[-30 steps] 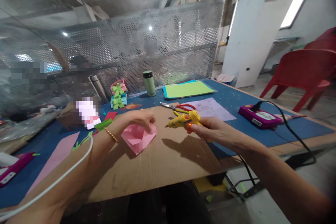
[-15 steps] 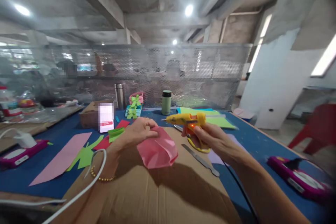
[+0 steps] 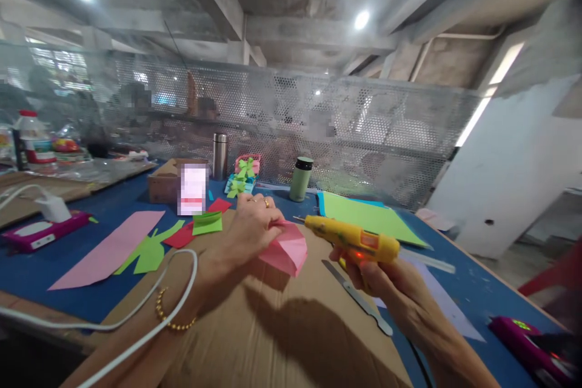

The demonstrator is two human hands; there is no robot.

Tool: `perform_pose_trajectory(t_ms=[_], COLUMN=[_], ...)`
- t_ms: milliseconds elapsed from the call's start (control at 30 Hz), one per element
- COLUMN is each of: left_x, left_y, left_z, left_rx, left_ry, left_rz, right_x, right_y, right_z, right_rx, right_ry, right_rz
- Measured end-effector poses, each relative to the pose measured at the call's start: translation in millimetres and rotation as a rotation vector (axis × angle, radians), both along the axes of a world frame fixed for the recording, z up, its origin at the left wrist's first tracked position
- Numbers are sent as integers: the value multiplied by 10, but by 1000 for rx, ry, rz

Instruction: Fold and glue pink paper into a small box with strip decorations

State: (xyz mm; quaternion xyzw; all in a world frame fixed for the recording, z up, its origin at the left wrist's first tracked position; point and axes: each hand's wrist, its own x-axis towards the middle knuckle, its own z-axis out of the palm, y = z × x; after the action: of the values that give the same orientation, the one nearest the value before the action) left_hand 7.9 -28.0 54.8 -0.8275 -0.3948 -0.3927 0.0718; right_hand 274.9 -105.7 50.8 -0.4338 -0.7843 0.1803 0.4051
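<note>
My left hand (image 3: pixel 248 230) is closed on a folded pink paper piece (image 3: pixel 286 250), held just above a sheet of brown cardboard (image 3: pixel 282 327). A gold bead bracelet sits on that wrist. My right hand (image 3: pixel 382 279) grips a yellow glue gun (image 3: pixel 354 239) with a red light lit on its side. The gun's nozzle points left, close to the pink paper's right edge. Scissors (image 3: pixel 357 297) lie open on the cardboard under the gun.
Pink, green and red paper scraps (image 3: pixel 150 248) lie on the blue table at left. A green paper sheet (image 3: pixel 368 218), a green flask (image 3: pixel 301 179), a steel flask (image 3: pixel 220 156), a cardboard box (image 3: pixel 166 185) and purple devices (image 3: pixel 39 233) stand around. A perforated metal screen (image 3: pixel 345 133) backs the table.
The view has swung left and up. The glue gun has come down level with the pink paper, its nozzle now close to the paper's edge. My left hand still holds the paper.
</note>
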Motion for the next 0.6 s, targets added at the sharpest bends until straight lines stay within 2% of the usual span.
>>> perform_pose_trajectory(t_ms=[233,600], left_x=[34,58], left_y=[-7,-6], left_z=[-12,-30], left_rx=[-35,-39], left_ry=[34,41], left_rz=[20,13], right_x=[-43,-84], right_y=[-5,21], right_z=[6,-17], right_rx=[-40,-9], right_ry=[-80,-102], right_rz=[-46,-14])
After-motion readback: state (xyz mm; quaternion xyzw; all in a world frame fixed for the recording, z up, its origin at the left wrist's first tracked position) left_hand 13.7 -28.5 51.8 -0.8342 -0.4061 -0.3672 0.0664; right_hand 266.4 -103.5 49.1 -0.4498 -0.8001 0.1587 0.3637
